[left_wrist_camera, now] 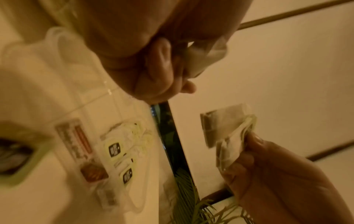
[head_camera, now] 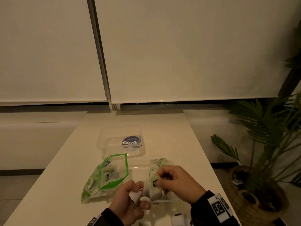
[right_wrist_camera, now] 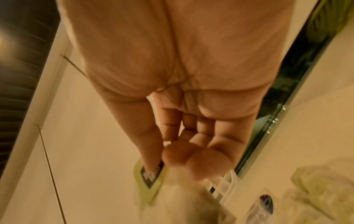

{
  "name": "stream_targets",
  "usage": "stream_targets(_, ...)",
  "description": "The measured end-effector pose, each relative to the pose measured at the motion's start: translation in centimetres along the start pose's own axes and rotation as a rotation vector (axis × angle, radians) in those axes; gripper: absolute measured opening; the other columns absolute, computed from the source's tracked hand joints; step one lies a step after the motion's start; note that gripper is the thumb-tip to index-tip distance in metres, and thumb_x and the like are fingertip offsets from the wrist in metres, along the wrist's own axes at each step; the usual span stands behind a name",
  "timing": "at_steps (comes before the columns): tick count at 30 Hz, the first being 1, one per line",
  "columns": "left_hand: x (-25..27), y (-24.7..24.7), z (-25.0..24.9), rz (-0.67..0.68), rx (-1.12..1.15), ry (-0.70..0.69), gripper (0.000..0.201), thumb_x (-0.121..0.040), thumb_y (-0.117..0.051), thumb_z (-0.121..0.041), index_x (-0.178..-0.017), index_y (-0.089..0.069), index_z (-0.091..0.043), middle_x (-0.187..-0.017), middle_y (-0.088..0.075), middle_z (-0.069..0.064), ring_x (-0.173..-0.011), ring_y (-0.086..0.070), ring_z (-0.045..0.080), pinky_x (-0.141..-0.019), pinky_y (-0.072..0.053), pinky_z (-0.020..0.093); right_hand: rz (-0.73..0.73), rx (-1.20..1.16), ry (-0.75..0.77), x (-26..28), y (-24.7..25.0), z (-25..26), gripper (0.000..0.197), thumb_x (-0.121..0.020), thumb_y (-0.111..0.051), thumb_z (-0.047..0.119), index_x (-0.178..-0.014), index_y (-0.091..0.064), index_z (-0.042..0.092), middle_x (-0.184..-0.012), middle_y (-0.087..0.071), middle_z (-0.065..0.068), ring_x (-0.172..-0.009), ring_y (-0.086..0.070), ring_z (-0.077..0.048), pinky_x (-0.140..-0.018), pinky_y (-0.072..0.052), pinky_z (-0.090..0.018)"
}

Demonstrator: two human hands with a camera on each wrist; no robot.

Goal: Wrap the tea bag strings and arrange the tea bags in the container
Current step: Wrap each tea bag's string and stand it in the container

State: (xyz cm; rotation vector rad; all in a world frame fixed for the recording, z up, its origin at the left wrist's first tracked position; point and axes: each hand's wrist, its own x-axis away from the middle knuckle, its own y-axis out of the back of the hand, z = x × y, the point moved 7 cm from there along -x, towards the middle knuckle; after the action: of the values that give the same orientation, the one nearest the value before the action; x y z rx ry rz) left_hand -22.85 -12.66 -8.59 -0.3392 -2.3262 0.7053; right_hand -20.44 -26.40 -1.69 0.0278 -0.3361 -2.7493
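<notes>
My right hand (head_camera: 160,180) pinches the green-tagged tea bag (head_camera: 154,189) by its tag (right_wrist_camera: 151,175), holding it just above the clear container (head_camera: 162,201) near the table's front. Rows of tea bags (head_camera: 158,164) stand at the container's far end. Just left of it, my left hand (head_camera: 130,199) grips a white crumpled packet (head_camera: 135,195); whether this is a tea bag or a wrapper I cannot tell. In the left wrist view the packet (left_wrist_camera: 201,59) sits between curled fingers, and the right hand's tea bag (left_wrist_camera: 224,130) hangs apart from it. No string shows clearly.
An open green zip bag (head_camera: 105,176) with several tea bags lies to the left. A clear lid or box with a purple label (head_camera: 129,142) sits farther back. A potted palm (head_camera: 260,160) stands on the floor beyond the table's right edge.
</notes>
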Motion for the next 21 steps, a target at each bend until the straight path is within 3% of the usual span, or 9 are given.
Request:
stream_targets(3, 0.1, 1.8, -1.6, -0.151, -0.160, -0.219, 0.020, -0.054, -0.054, -0.006, -0.074, -0.052, -0.004, -0.057, -0.035, 0.005, -0.043, -0.029, 0.015, -0.042, -0.018, 0.011, -0.016, 0.013, -0.015, 0.3, 1.3, -0.4, 0.004, -0.082, -0.067, 0.007, -0.080, -0.066, 0.010, -0.063, -0.057, -0.002, -0.057, -0.053, -0.017, -0.060, -0.048, -0.030)
stream_targets(6, 0.5, 1.0, -2.5, -0.134, -0.366, -0.366, 0.009, -0.082, -0.062, -0.004, -0.084, -0.071, -0.002, -0.048, -0.038, 0.001, -0.037, -0.032, 0.013, -0.040, -0.020, 0.014, -0.025, 0.058, -0.026, 0.3, 1.9, -0.6, 0.005, -0.079, -0.067, 0.012, -0.081, -0.067, 0.007, -0.067, -0.056, -0.007, -0.059, -0.051, -0.018, -0.060, -0.048, -0.032)
stream_targets(8, 0.9, -0.5, -2.7, -0.105, -0.521, -0.461, 0.010, -0.083, -0.068, -0.008, -0.078, -0.075, -0.003, -0.041, -0.046, -0.004, -0.034, -0.038, 0.006, -0.037, -0.027, 0.016, -0.026, 0.087, -0.030, 0.2, 1.8, -0.8, 0.002, -0.081, -0.067, 0.008, -0.082, -0.067, 0.007, -0.067, -0.056, -0.007, -0.059, -0.051, -0.018, -0.061, -0.048, -0.033)
stream_targets(11, 1.0, -1.6, -3.0, -0.136, -0.738, -0.580, 0.021, -0.075, -0.071, -0.032, -0.064, -0.074, -0.014, -0.049, -0.054, -0.007, -0.046, -0.046, -0.001, -0.051, -0.036, 0.013, -0.020, 0.177, -0.031, 0.0, 1.2, -1.0, 0.014, -0.083, -0.065, 0.003, -0.086, -0.071, 0.015, -0.064, -0.058, 0.006, -0.058, -0.053, -0.013, -0.061, -0.048, -0.027)
stream_targets(14, 0.9, -1.3, -3.3, -0.196, -0.841, -0.643, 0.042, -0.059, -0.060, -0.053, -0.066, -0.072, -0.014, -0.058, -0.057, -0.007, -0.058, -0.050, -0.003, -0.062, -0.039, 0.015, -0.023, 0.291, -0.017, -0.3, 0.9, -0.9, 0.025, -0.081, -0.064, 0.002, -0.082, -0.069, 0.026, -0.072, -0.059, 0.008, -0.058, -0.057, -0.009, -0.060, -0.049, -0.023)
stream_targets(16, 0.6, -1.4, -3.1, -0.171, -0.852, -0.611, 0.032, -0.068, -0.066, -0.045, -0.069, -0.074, -0.014, -0.057, -0.058, -0.010, -0.056, -0.050, -0.005, -0.062, -0.040, 0.017, -0.028, 0.387, -0.009, -0.6, 0.8, -0.7, 0.022, -0.078, -0.064, 0.004, -0.075, -0.063, 0.026, -0.078, -0.059, 0.007, -0.060, -0.060, -0.009, -0.060, -0.051, -0.024)
stream_targets(18, 0.1, -1.4, -2.7, -0.153, -0.871, -0.554, 0.011, -0.085, -0.068, -0.021, -0.081, -0.078, -0.019, -0.054, -0.060, -0.016, -0.053, -0.052, -0.008, -0.061, -0.040, 0.015, -0.014, 0.395, -0.027, -1.1, 0.6, -1.0, 0.014, -0.078, -0.063, 0.006, -0.076, -0.063, 0.019, -0.075, -0.061, 0.006, -0.059, -0.060, -0.008, -0.058, -0.049, -0.021)
stream_targets(19, -0.5, -0.9, -2.7, -0.178, -0.937, -0.535, 0.016, -0.089, -0.064, -0.012, -0.090, -0.076, -0.023, -0.053, -0.059, -0.016, -0.052, -0.052, -0.007, -0.060, -0.040, 0.015, -0.020, 0.396, -0.039, -1.3, 0.7, -1.2, 0.011, -0.078, -0.062, 0.006, -0.077, -0.062, 0.018, -0.072, -0.060, 0.007, -0.058, -0.058, -0.006, -0.058, -0.047, -0.019)
stream_targets(21, -1.9, 0.7, -2.4, -0.257, -1.109, -0.493, 0.024, -0.090, -0.059, -0.012, -0.097, -0.070, -0.032, -0.053, -0.052, -0.011, -0.049, -0.048, -0.003, -0.057, -0.039, 0.014, -0.071, 0.418, -0.055, -1.8, 1.4, -2.0, 0.012, -0.079, -0.060, 0.008, -0.076, -0.059, 0.020, -0.070, -0.058, 0.009, -0.060, -0.054, -0.004, -0.059, -0.044, -0.017)
